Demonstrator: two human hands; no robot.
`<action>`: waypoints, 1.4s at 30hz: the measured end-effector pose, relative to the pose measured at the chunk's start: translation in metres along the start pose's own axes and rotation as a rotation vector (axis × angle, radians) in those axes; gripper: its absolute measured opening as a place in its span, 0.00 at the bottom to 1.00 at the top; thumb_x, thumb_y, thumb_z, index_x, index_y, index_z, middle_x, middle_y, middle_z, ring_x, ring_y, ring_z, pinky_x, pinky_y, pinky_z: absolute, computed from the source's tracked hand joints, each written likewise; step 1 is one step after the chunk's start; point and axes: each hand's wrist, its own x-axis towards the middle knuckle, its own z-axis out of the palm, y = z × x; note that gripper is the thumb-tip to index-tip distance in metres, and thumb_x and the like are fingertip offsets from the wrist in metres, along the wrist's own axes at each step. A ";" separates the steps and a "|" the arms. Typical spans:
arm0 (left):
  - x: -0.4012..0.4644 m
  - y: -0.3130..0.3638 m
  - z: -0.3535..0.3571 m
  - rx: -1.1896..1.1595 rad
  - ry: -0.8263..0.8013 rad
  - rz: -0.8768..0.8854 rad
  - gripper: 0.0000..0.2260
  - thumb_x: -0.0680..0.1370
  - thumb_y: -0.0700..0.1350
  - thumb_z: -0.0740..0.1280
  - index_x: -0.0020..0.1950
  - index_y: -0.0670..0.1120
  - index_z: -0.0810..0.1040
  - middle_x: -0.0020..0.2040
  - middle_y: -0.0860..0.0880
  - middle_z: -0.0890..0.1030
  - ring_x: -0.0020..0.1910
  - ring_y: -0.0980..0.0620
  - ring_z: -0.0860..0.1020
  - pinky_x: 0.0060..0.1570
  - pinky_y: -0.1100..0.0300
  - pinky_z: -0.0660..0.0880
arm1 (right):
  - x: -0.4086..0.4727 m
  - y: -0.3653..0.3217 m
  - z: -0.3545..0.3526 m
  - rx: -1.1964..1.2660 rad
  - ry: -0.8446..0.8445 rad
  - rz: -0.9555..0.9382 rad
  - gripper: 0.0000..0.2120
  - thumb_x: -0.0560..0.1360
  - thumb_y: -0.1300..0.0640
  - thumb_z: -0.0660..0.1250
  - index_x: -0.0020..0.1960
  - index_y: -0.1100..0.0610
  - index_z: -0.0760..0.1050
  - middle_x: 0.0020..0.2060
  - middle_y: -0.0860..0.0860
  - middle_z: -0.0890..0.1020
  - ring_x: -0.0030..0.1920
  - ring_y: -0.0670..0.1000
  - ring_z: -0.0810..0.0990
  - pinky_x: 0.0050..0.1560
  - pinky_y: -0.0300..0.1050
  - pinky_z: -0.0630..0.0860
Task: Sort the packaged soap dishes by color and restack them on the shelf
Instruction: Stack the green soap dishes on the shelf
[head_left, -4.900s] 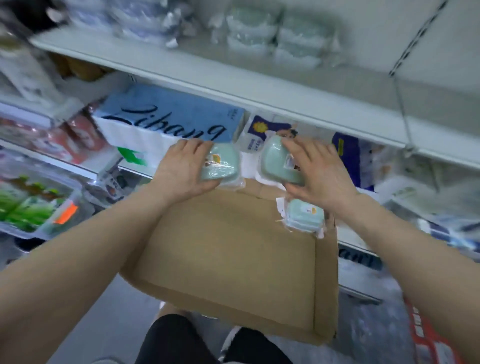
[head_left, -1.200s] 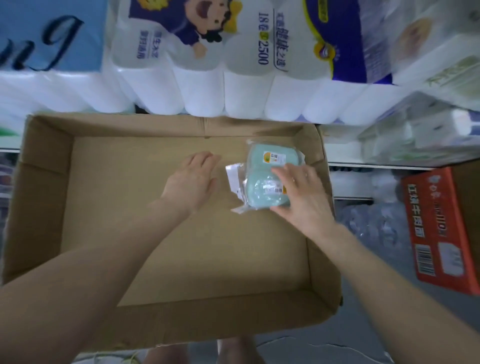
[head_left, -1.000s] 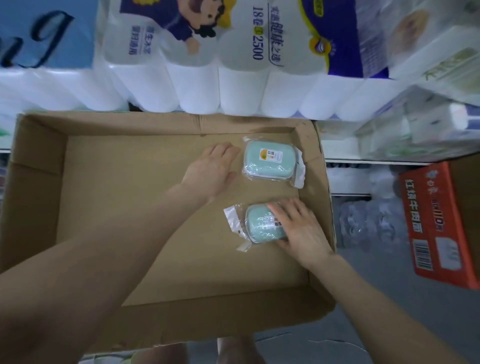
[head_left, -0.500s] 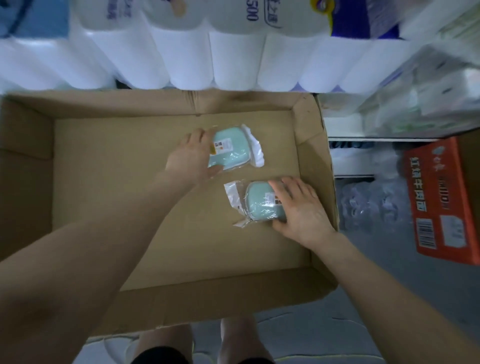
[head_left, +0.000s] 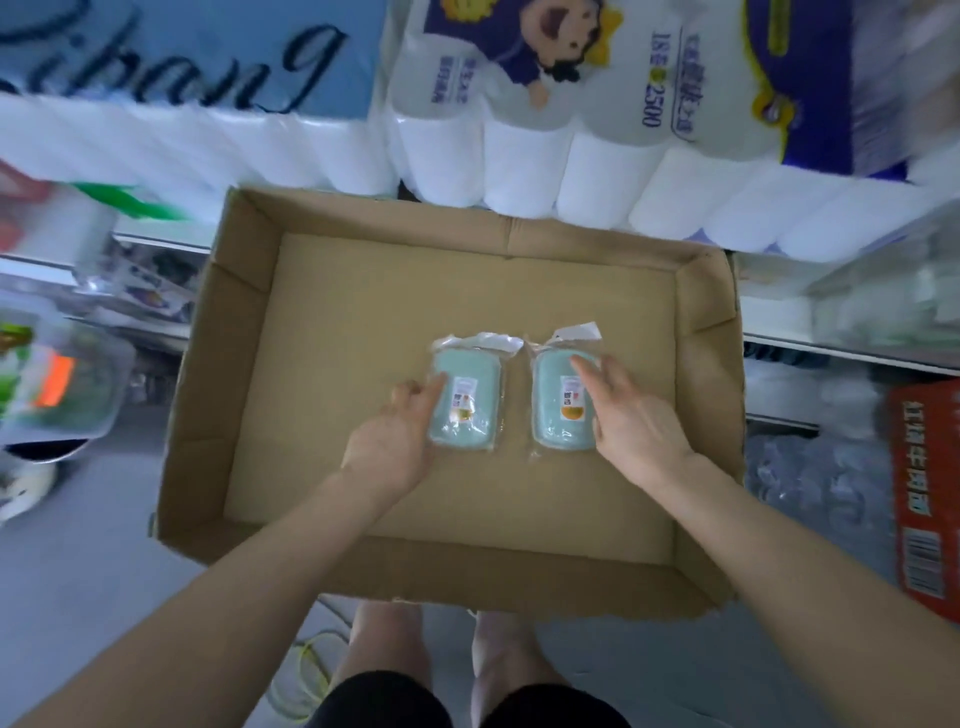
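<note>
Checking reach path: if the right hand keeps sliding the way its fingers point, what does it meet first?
The right hand already rests on the right soap dish; beyond its fingertips comes that packet's white flap, then probably bare box floor.

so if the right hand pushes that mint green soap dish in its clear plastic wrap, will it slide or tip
The right-hand mint green soap dish in clear plastic wrap will probably slide rather than tip: it lies flat and low on the brown cardboard box floor. The glossy film looks slippery under the right hand. Its loose top flap looks floppy, so it would likely crumple.
</note>
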 end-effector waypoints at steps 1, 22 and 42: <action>0.001 0.000 -0.004 0.122 0.024 0.061 0.39 0.76 0.38 0.63 0.78 0.59 0.45 0.72 0.49 0.58 0.61 0.44 0.71 0.45 0.50 0.78 | 0.005 0.003 -0.005 -0.040 -0.024 -0.054 0.38 0.74 0.65 0.64 0.78 0.49 0.53 0.74 0.54 0.59 0.59 0.59 0.75 0.43 0.54 0.80; 0.011 -0.018 0.006 0.553 0.042 0.236 0.28 0.77 0.50 0.63 0.73 0.44 0.57 0.71 0.46 0.63 0.74 0.44 0.58 0.75 0.50 0.48 | 0.005 -0.022 0.010 -0.297 -0.100 -0.185 0.43 0.67 0.53 0.77 0.76 0.52 0.59 0.65 0.54 0.71 0.69 0.58 0.68 0.72 0.51 0.62; -0.105 -0.031 -0.215 0.071 0.924 0.173 0.38 0.64 0.65 0.62 0.66 0.41 0.72 0.56 0.41 0.76 0.54 0.39 0.74 0.59 0.47 0.70 | -0.053 -0.086 -0.259 -0.254 0.679 -0.319 0.39 0.64 0.44 0.67 0.72 0.55 0.65 0.63 0.57 0.74 0.59 0.61 0.73 0.58 0.57 0.69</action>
